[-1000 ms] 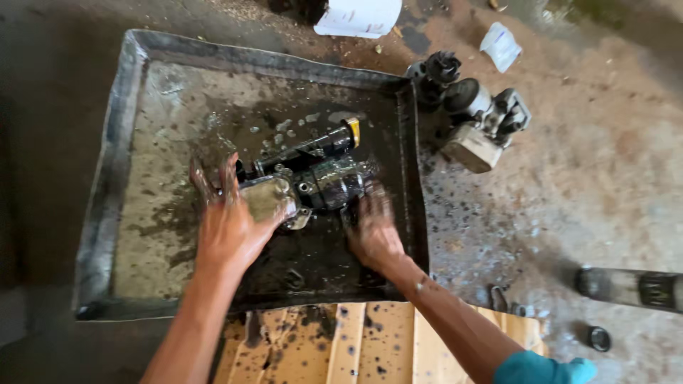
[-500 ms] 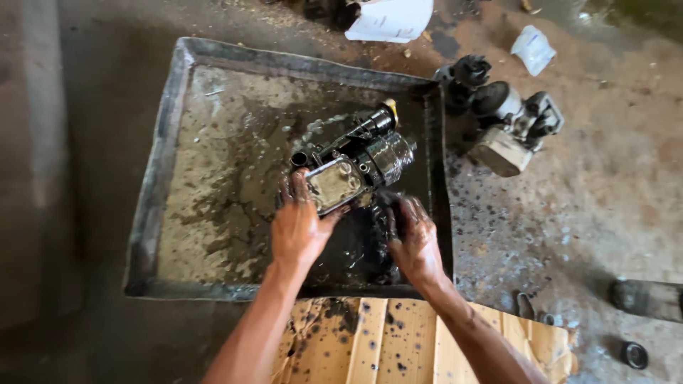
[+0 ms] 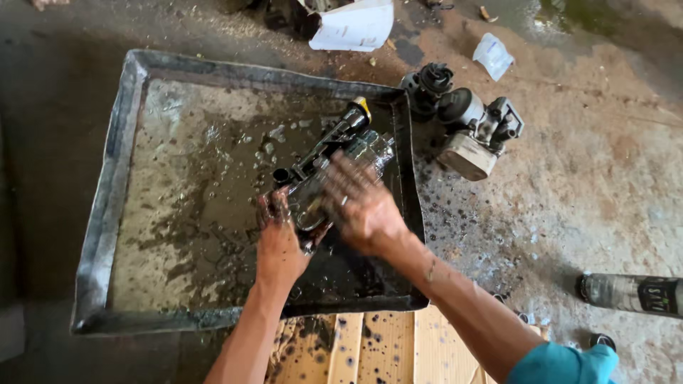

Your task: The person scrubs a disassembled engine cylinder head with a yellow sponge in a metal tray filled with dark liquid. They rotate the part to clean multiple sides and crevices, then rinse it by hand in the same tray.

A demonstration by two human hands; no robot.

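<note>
Both hands work over a greasy metal engine part (image 3: 334, 160) that is in the right half of a shallow, square metal tray (image 3: 107, 213), and the tray stands on the concrete floor (image 3: 583, 192). The part is long and dark, with a small yellow cap at its far end, and it lies at an angle, pointing toward the far right corner of the tray. The left hand (image 3: 279, 242) is at the near end of the part; its fingers (image 3: 274, 210) are black with oil and curl against the underside, gripping that end. The right hand (image 3: 363, 203) lies flat on top of the part with the fingers spread and open — it is blurred, so I cannot tell if it presses or only touches. The bottom of the tray is wet with dark oily liquid (mostly in the middle and the near right side), while the left side is more dry and grey. Just outside the right rim of the tray, on the floor, there is a second metal assembly (image 3: 469, 131) with round housings and a pale block. A white paper (image 3: 352, 25) lies beyond the far rim. A stained piece of cardboard (image 3: 370, 348) lies at the near rim, under the forearms, and a dark bottle (image 3: 629, 293) lies on its side far to the right — well apart from the tray.
</note>
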